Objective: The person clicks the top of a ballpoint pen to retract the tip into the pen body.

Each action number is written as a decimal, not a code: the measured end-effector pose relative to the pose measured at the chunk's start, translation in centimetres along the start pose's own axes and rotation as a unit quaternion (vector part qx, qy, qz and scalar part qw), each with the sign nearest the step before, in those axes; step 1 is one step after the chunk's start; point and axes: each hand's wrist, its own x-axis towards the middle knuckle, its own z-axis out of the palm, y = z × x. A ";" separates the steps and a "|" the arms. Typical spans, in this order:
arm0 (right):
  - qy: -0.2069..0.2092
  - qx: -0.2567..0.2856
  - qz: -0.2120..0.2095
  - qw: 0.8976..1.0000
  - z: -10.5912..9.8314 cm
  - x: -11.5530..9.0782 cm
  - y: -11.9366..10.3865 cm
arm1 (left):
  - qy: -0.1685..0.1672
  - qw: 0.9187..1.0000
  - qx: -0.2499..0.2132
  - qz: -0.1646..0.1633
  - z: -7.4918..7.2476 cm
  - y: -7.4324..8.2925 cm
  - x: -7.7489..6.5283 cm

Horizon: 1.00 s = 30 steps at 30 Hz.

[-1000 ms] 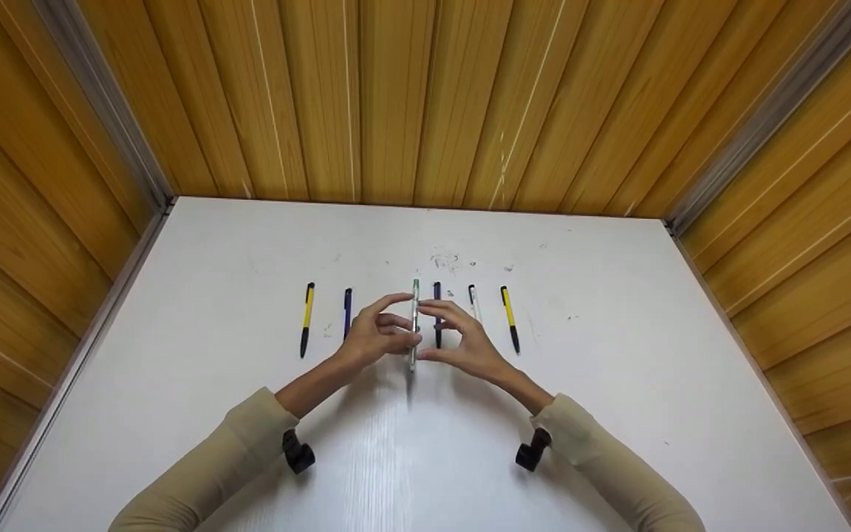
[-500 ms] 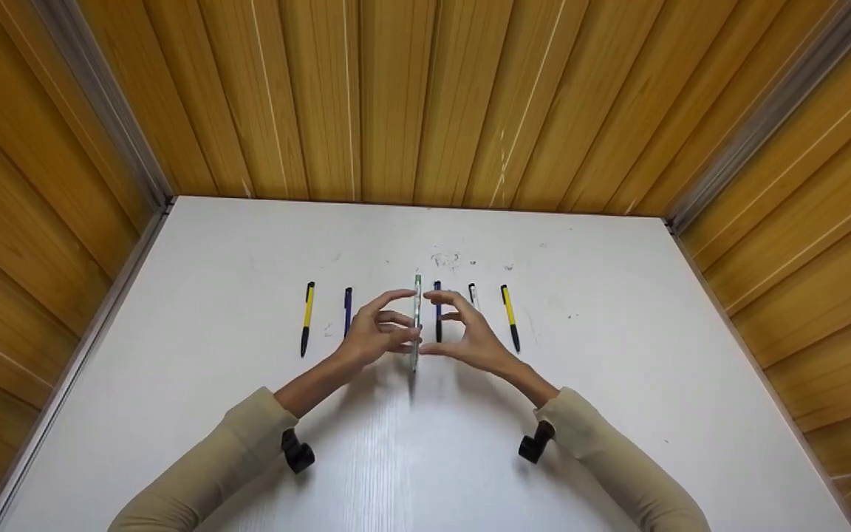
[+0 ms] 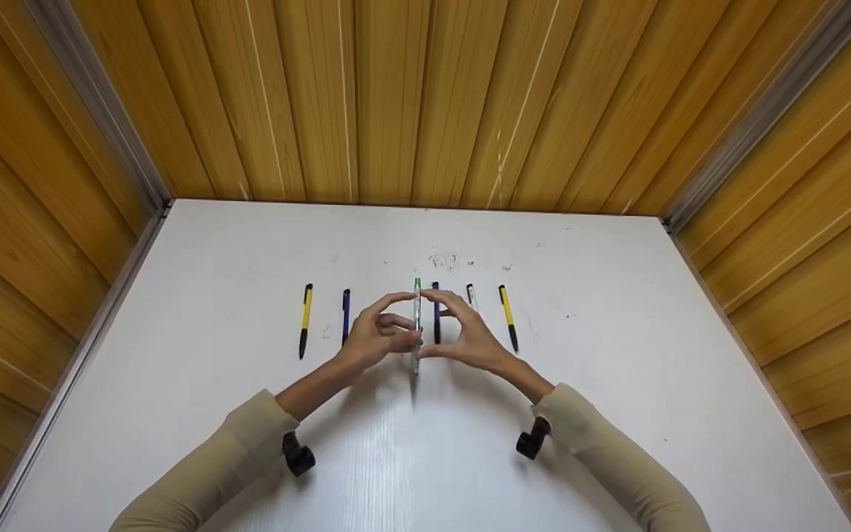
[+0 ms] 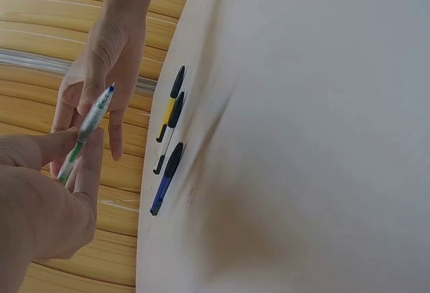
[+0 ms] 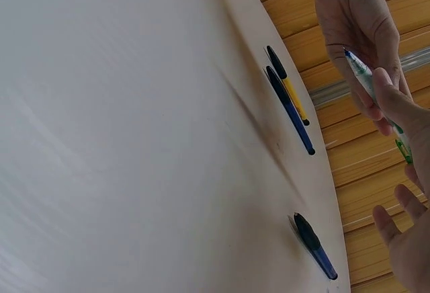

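Note:
A clear ballpoint pen (image 3: 417, 325) with green parts and a blue tip is held above the table, its tip toward the person. My left hand (image 3: 377, 336) pinches its barrel between thumb and fingers, as the pen (image 4: 84, 134) shows in the left wrist view. From the other side my right hand (image 3: 473, 340) has its thumb at the pen's tip half and its index finger near the green end. In the right wrist view the right thumb (image 5: 388, 91) lies across the pen (image 5: 363, 72); its other fingers are spread off the pen.
On the white table (image 3: 580, 443) several pens lie in a row: yellow (image 3: 306, 321) and blue (image 3: 346, 314) at left; blue (image 3: 436, 314), white (image 3: 471, 294) and yellow (image 3: 508, 318) at right. Wood-patterned walls (image 3: 411, 103) stand around the back and sides.
My right hand's fingertips drew slightly off the pen half a second ago and are now back against it. My left hand keeps its pinch, nearly still.

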 end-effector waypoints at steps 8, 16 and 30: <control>-0.013 0.020 -0.022 0.999 0.1 0.0 0.5 | 0.007 1.000 -0.013 0.000 -0.2 -0.2 -0.2; -0.007 0.012 -0.012 1.000 0.2 0.0 3.8 | -0.011 1.000 -0.011 0.000 0.1 -0.3 -0.2; -0.054 -0.049 -0.006 0.997 -0.7 0.8 3.4 | -0.006 1.000 -0.013 -0.004 0.3 -0.4 0.0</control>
